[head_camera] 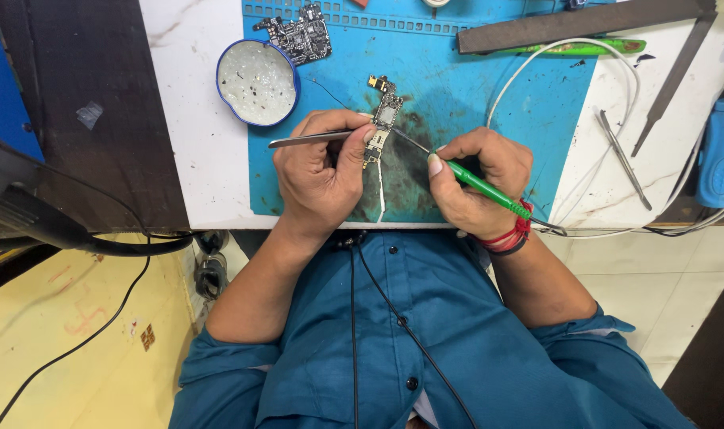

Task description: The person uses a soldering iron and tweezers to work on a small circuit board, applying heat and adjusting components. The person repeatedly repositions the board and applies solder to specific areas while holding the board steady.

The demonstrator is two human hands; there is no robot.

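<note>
A small narrow circuit board (386, 114) lies on a blue work mat (505, 111). My left hand (320, 173) grips metal tweezers (306, 140), and its fingertips rest by the board's lower end. My right hand (474, 181) holds a green-handled soldering iron (485, 189) like a pen. The iron's thin tip reaches the board just below its metal shield. A thin white wire (381, 195) runs from the board towards me. A dark burnt patch stains the mat under both hands.
A round blue tin (258, 82) with pale residue sits at the mat's left edge, with a larger dark circuit board (300, 36) behind it. To the right lie a long metal file (584, 25), spare tweezers (625, 161), a white cable (624, 67) and a blue tool (723, 155).
</note>
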